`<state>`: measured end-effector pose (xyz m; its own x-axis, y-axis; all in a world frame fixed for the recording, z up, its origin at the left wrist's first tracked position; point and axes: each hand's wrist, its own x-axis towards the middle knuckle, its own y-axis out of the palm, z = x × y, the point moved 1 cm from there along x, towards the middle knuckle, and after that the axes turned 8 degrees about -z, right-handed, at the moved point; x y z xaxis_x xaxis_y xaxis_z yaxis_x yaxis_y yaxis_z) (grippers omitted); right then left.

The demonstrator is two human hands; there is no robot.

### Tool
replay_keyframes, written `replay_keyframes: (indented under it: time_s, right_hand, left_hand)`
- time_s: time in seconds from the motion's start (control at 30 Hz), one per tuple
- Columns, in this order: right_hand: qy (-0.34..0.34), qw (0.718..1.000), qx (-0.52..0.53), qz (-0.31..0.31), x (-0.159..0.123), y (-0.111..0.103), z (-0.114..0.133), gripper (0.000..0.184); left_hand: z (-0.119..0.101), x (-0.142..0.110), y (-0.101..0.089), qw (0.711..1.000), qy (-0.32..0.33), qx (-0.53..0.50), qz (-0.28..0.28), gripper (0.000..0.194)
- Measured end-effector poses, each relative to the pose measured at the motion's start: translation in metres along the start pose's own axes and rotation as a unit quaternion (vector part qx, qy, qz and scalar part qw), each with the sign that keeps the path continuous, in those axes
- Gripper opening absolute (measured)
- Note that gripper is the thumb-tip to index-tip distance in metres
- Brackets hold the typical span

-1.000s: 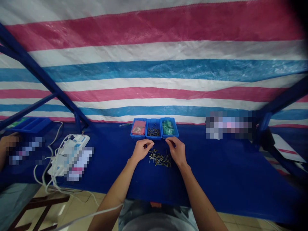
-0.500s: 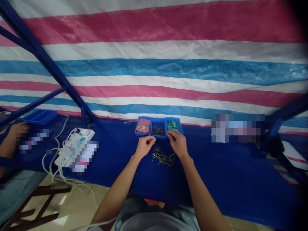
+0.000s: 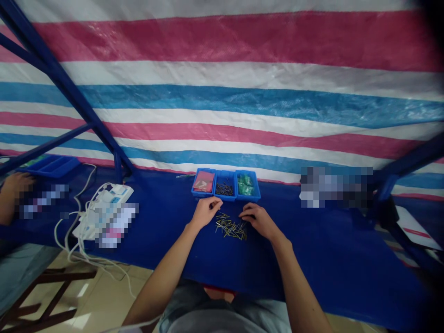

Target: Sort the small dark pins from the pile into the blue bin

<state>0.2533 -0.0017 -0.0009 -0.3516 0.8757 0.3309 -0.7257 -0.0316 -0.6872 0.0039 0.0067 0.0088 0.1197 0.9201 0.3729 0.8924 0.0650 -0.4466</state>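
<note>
A loose pile of thin, yellowish screw-like pins (image 3: 231, 229) lies on the blue table in front of me. At its upper left is my left hand (image 3: 207, 212), thumb and fingertips pinched together; whatever is between them is too small to see. My right hand (image 3: 259, 219) reaches over the pile's right edge, fingers stretched out and a little apart, with no held thing visible. Just beyond both hands stands a blue three-part tray (image 3: 225, 199). Its middle section holds dark thin pins (image 3: 224, 188), the left one pinkish flat pieces (image 3: 203, 181), the right one green pieces (image 3: 246, 184).
White power strips (image 3: 104, 208) with tangled cables lie to the left. Another person's hand (image 3: 15, 187) is at the far left by a second blue tray (image 3: 57, 165). Blue metal bars (image 3: 69, 92) and a striped sheet (image 3: 222, 97) stand behind the table.
My right hand has moved from the tray's front right corner down toward me, to the pile's edge, and its fingers have spread. My left hand stays pinched near the tray.
</note>
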Motion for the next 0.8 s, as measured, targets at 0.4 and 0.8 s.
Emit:
replay_keyframes:
  time_s: [0.4,0.8]
  right_hand:
    - [0.001,1.0,-0.028,-0.013,0.007,0.006,-0.008,0.021]
    - [-0.024,0.983,0.038,-0.175,0.031,0.025,0.04,0.018]
  left_hand:
    - [0.002,0.0,0.003,1.0,0.002,-0.003,-0.001,0.025]
    - [0.0,0.0,0.001,1.0,0.009,-0.009,0.021,0.027]
